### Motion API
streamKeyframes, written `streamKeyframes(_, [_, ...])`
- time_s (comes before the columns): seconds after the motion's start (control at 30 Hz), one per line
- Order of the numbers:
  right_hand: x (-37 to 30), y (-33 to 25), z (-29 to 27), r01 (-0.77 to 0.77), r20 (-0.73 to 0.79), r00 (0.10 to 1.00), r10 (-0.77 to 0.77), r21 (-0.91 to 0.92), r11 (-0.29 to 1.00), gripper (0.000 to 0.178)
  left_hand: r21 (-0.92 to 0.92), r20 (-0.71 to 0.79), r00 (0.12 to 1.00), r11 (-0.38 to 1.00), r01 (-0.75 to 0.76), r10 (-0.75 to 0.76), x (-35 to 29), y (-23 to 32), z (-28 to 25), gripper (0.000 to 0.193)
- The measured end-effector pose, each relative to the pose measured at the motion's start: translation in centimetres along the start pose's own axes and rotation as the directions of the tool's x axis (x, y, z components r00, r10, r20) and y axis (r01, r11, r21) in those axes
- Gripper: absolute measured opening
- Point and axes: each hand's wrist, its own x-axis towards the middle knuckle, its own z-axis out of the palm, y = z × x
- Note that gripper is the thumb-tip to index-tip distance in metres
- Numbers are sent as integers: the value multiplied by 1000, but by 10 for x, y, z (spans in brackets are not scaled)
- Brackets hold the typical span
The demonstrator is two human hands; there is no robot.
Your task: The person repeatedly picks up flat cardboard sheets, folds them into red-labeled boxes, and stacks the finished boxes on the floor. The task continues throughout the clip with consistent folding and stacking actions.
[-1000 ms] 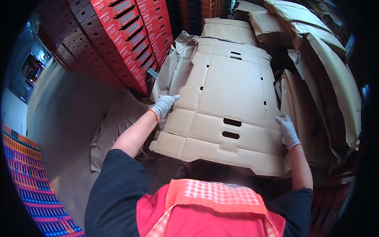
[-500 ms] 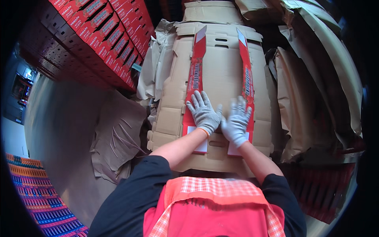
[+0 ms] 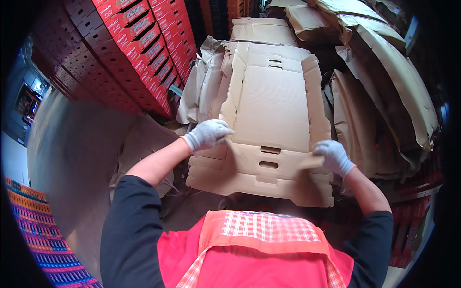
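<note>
A brown cardboard box blank (image 3: 273, 105) lies lengthwise before me, with handle slots at its near and far ends. Its long left and right side panels stand partly raised. My left hand (image 3: 207, 135), in a pale grey glove, is closed on the near end of the left side panel (image 3: 231, 103). The right hand (image 3: 332, 156), gloved alike, pinches a flap (image 3: 311, 162) at the near end of the right side panel. Both flaps' near ends are smeared by motion. The near end panel (image 3: 259, 180) lies flat between my hands. No red strips are visible on the blank now.
Red printed boxes (image 3: 139, 43) are stacked high at the far left. Brown paper-wrapped bundles (image 3: 384, 86) lean along the right. Crumpled paper (image 3: 204, 81) lies beside the blank's left edge. Colourful stacked boxes (image 3: 43, 235) stand at the lower left.
Both hands have left the two red strips, moved apart and taken hold of the cardboard's near corners. The side panels have come up, and the red strips are out of sight.
</note>
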Motion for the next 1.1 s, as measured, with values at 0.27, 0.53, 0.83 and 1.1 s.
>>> streamKeyframes(0.27, [10,-81,-67,9,-186,982,43,268,963,26,259,-132,989,960,103,-70,20,87,-34,29])
streamKeyframes(0.53, [-9,-110,-69,-526,883,444,-155,396,752,44,-374,908,344,830,414,238,13,122,-56,66])
streamKeyframes(0.83, [-6,-23,59,-292,-238,742,627,727,622,81,-495,-95,793,720,486,-601,4,44,39,84])
streamKeyframes(1.1, [-3,-2,29,-129,361,639,679,921,-369,56,-921,48,817,-342,-187,-575,15,49,80,96])
